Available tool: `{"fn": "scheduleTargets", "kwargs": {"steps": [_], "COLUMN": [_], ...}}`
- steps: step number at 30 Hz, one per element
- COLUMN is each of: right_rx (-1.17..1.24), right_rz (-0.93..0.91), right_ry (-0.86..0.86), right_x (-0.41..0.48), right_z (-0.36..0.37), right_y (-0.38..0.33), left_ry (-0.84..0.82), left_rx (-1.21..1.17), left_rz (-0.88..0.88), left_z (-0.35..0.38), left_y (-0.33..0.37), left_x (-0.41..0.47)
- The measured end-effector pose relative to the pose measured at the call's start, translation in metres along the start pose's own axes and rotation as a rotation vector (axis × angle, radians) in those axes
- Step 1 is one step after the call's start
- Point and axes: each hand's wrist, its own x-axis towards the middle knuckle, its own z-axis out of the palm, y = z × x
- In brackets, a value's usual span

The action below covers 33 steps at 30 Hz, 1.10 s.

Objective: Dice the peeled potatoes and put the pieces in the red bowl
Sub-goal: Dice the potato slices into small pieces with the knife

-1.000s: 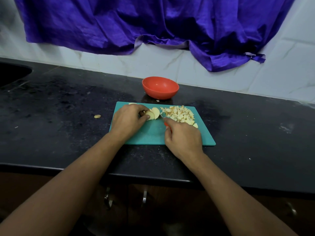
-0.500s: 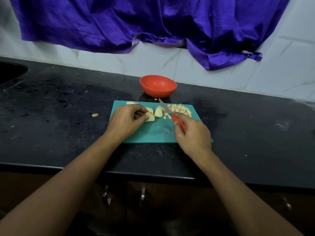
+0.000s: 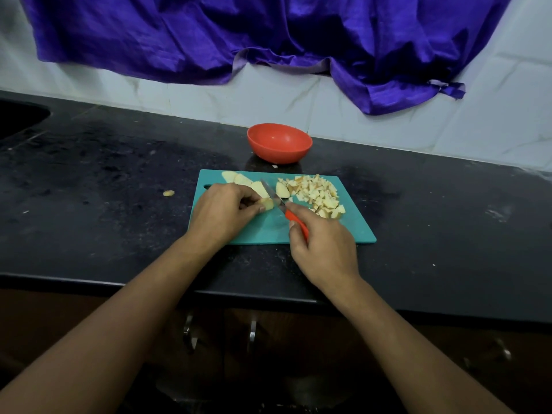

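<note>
Grip: left hand (image 3: 222, 215) pinches one potato piece (image 3: 267, 203) at its fingertips, on the board (image 3: 268, 230). Right hand (image 3: 322, 246) is curled round the knife (image 3: 280, 204) handle. The blade's long axis runs away from that grip, angled left, with its edge just right of the piece, seemingly touching. The left hand is nearer the piece.

Count:
- 1 held piece
- 3 slices (image 3: 242, 179) beyond the left fingers, 1 more right of the blade
- 1 diced pile (image 3: 316, 194) beyond the right hand
- 1 bowl (image 3: 279, 143) farther still, no pieces seen inside
- 1 stray bit (image 3: 168, 193) on the counter (image 3: 119, 180), left of the left hand

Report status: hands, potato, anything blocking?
Left hand pinches potato slice on cutting board. Right hand grips knife, blade beside slice. Diced pile on board, red bowl empty. Nothing in the way.
</note>
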Motion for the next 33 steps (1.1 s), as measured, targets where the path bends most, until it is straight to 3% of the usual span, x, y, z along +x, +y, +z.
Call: {"fn": "scheduleTargets", "kwargs": {"steps": [20, 33], "right_rx": [-0.007, -0.222], "right_rz": [0.002, -0.094], "right_ry": [0.011, -0.085], "right_x": [0.006, -0.003], "right_z": [0.004, 0.007], "right_y": [-0.008, -0.010], "left_ry": [-0.051, -0.058], "left_rx": [-0.038, -0.054], "left_rz": [0.116, 0.090], "left_z": [-0.001, 0.000], "left_y": [-0.004, -0.006], "left_x": [-0.002, -0.001]}}
